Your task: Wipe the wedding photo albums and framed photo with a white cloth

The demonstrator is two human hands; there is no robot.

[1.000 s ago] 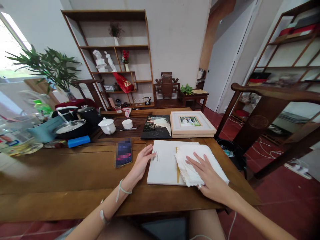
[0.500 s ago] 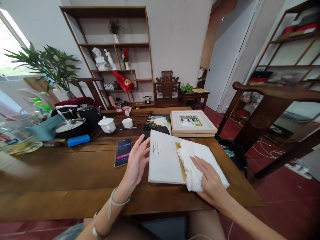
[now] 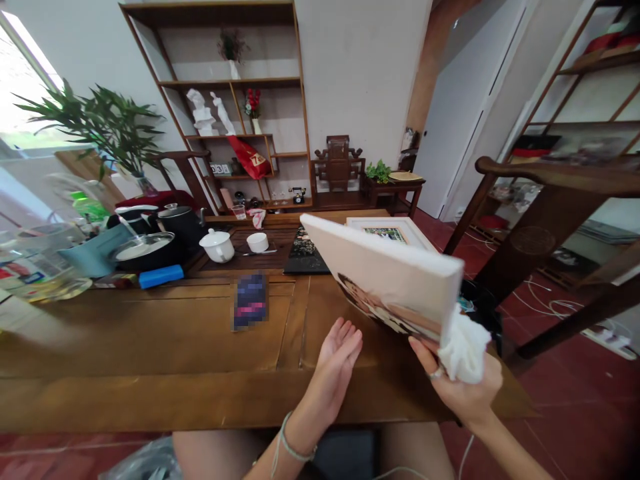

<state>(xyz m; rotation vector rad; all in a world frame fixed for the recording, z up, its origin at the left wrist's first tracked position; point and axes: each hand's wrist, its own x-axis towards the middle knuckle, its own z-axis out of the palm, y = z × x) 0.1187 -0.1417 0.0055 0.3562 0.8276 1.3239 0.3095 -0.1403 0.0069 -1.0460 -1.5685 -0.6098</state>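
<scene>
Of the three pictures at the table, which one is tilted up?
The thick white-edged picture, gripped in the right hand together with a white cloth. The dark picture and the light-framed picture both lie flat behind it.

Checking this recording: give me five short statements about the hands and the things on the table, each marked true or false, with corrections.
1. The right hand holds both the picture board and the white cloth. True.
2. The left hand grips the phone. False: it is open and holds nothing; the phone lies on the table.
3. The picture board lies flat. False: it is tilted up.
4. The white pot has its lid on. True.
5. The white cup stands left of the white pot. False: it stands to its right.
</scene>
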